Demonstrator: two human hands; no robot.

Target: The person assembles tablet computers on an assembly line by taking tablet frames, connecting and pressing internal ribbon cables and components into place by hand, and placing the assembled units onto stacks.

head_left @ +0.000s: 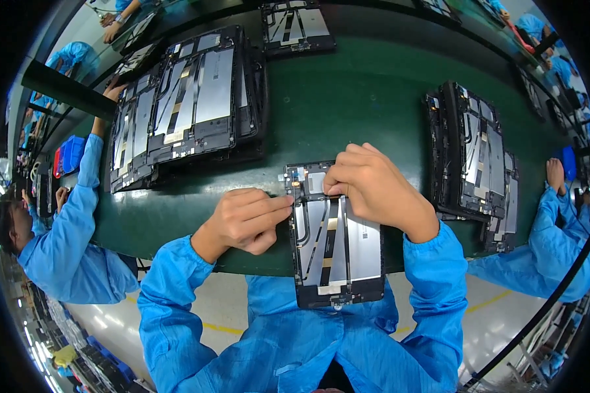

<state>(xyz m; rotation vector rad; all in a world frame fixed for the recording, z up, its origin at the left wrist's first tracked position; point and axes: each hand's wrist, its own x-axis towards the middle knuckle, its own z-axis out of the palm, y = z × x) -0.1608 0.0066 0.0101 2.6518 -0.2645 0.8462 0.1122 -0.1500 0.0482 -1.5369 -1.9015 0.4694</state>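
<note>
An opened tablet (367,245), its back off and its silver battery plates, dark flex cables and black frame showing, lies in front of me with its lower end over the table's near edge. My left hand (246,219) is closed, its fingertips at the tablet's upper left edge; what they pinch, if anything, is hidden. Fingers curled in a pinch, my right hand (377,187) rests on the tablet's upper part, beside a pale rectangular piece (316,182). Whatever lies between those fingertips is too small to make out.
Overlapping opened tablets (213,78) are stacked at the left on the green table (334,98). Another stack of tablets (482,154) stands at the right, and more tablets (296,26) lie at the far edge. Co-workers in blue sleeves (72,216) sit on both sides.
</note>
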